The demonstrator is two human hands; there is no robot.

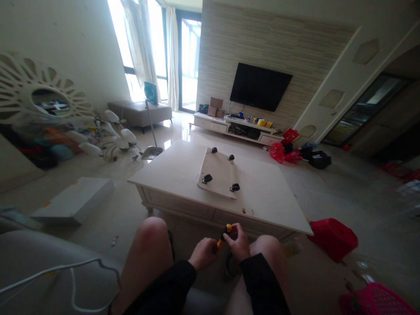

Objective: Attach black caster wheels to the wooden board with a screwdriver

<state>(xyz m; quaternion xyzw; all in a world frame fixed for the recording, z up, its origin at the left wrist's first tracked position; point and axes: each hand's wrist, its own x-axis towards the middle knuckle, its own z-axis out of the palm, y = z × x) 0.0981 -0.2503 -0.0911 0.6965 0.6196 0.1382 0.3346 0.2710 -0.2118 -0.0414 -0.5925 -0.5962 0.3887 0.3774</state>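
Observation:
Between my knees, both hands are on a short yellow-and-black tool (224,235) that looks like a screwdriver handle; its tip is hidden. My left hand (204,253) is closed around the lower yellow end. With thumb and fingers, my right hand (239,243) grips the black middle and upper part. Beyond them, a pale board (218,172) lies on the white coffee table (173,168), its black casters (207,178) facing up, one near each corner. Small bits (243,211) lie near the table's front edge.
A red stool or bucket (333,238) and a pink basket (390,299) stand on the floor at right. At left are a white box (74,201), a dustpan (152,152) and a white multi-arm lamp (113,135). A cable (59,270) crosses the sofa.

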